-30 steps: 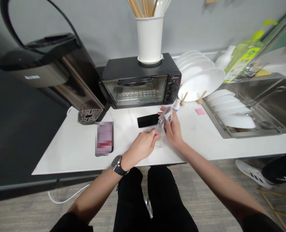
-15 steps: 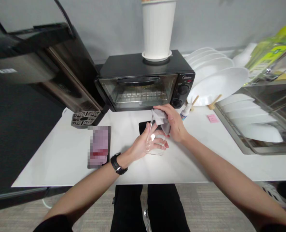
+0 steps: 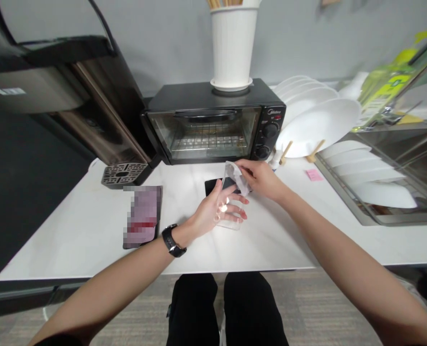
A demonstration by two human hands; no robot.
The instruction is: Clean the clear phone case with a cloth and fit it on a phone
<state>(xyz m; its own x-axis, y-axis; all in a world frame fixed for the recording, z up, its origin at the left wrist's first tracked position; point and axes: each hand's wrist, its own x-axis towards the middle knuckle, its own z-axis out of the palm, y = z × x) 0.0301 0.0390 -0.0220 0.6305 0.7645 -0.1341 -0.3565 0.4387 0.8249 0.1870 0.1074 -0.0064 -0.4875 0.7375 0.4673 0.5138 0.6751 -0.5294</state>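
Observation:
A clear phone case point(image 3: 230, 224) is held upright in my left hand point(image 3: 210, 207), its fingers showing through the transparent plastic. My right hand point(image 3: 262, 179) pinches a whitish-grey wiping cloth point(image 3: 242, 184) against the upper right part of the case. Behind the case, a black phone point(image 3: 210, 185) lies on the counter, partly hidden by my hands. Beyond my right hand stands a small white bottle point(image 3: 276, 159), also partly covered. A black watch is on my left wrist.
A toaster oven point(image 3: 213, 137) stands behind my hands, with a white pot point(image 3: 233, 45) on top. At left are a drinks machine's drip tray point(image 3: 123, 174) and a pixelated phone-like slab point(image 3: 143, 216). White plates point(image 3: 321, 126), a pink note point(image 3: 314, 175) and a sink point(image 3: 370, 222) are at right.
My right hand has shifted from a broad grip over the case's top to a pinch on the cloth at its upper right edge. The view has moved slightly.

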